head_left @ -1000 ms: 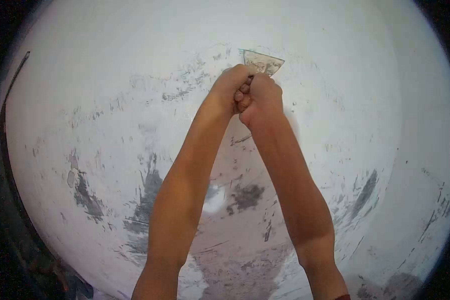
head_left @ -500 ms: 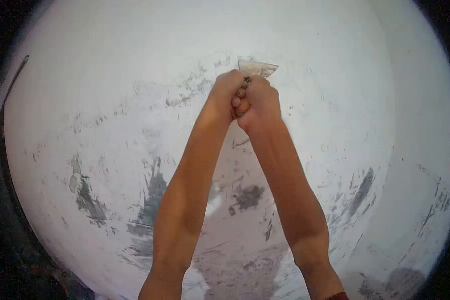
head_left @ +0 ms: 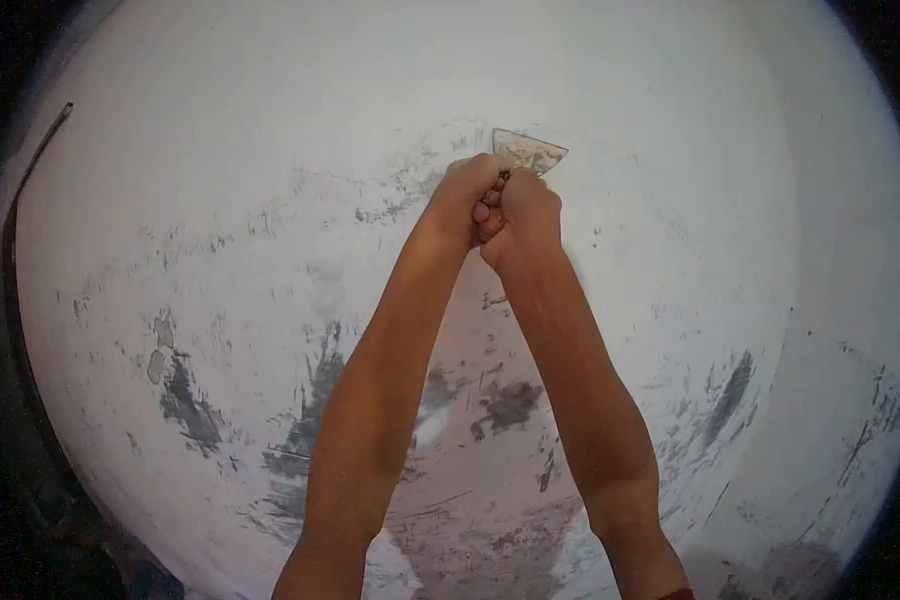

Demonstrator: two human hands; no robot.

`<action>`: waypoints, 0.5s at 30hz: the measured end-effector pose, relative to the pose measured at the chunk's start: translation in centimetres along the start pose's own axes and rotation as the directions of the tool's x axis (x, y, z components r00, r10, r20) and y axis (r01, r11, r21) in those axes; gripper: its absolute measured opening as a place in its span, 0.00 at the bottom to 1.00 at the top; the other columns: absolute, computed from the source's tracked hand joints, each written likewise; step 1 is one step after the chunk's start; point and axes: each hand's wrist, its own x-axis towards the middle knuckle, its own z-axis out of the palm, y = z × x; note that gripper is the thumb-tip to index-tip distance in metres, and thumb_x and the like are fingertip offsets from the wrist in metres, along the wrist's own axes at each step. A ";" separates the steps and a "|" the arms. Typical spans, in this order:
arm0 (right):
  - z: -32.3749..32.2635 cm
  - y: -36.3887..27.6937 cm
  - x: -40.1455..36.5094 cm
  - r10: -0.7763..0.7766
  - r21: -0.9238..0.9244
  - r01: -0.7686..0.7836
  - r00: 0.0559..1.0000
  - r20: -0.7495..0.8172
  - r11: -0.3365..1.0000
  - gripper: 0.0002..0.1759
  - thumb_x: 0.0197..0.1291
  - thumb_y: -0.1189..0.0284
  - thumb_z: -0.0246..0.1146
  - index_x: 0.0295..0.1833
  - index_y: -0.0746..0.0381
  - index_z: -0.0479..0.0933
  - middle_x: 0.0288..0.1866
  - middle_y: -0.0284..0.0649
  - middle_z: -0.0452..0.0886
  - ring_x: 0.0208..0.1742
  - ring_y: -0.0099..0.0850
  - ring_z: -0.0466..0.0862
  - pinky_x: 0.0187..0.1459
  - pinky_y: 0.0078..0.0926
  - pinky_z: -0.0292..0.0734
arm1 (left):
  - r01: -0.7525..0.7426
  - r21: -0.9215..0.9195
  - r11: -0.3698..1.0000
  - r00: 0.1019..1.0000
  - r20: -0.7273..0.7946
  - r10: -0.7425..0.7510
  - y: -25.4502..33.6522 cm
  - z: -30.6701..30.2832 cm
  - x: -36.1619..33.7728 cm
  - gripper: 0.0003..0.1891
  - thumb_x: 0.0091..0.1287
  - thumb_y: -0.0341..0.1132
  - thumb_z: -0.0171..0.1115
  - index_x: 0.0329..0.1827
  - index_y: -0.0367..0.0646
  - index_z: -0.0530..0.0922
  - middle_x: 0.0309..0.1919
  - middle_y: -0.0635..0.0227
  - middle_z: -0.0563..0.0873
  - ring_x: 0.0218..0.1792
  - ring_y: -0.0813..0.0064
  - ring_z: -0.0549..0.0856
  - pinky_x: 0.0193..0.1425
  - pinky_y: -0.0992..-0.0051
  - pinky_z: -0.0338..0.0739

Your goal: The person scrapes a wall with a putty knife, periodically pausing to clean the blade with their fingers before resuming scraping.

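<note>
Both arms stretch up the middle of the view toward a white wall [head_left: 370, 90]. A scraper [head_left: 527, 152] with a flared, pale, stained metal blade points upward beyond my fists, its blade at the wall. My left hand [head_left: 470, 195] is wrapped round the handle, fingers curled. Pressed against it, my right hand [head_left: 525, 210] is also closed round the handle. The fingers hide almost all of the handle. Around the blade the wall has scuffed, flaked paint, with a rough patch [head_left: 390, 205] to the left of my hands.
Dark grey bare patches [head_left: 188, 405] mark the lower left of the wall, and another dark streak [head_left: 730, 395] lies at the right. A thin dark cable or rod [head_left: 42, 150] runs along the left edge. Dark clutter [head_left: 120, 555] sits at the lower left.
The hands and scraper sit slightly lower and to the right in view. Wall marks have shifted right as well, and more of the blade's face shows. Both hands keep their grip.
</note>
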 end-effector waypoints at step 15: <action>1.7 0.2 -0.6 0.029 0.094 -0.029 1.000 0.001 0.995 0.03 0.55 0.76 0.49 0.30 0.63 0.67 0.24 0.38 0.68 0.16 0.26 0.67 0.13 0.24 0.59 | -0.017 -0.053 0.998 0.998 0.056 0.020 1.2 -1.5 -0.4 0.09 0.57 0.38 0.56 0.24 0.41 0.73 0.15 0.73 0.71 0.11 0.85 0.66 0.10 0.82 0.55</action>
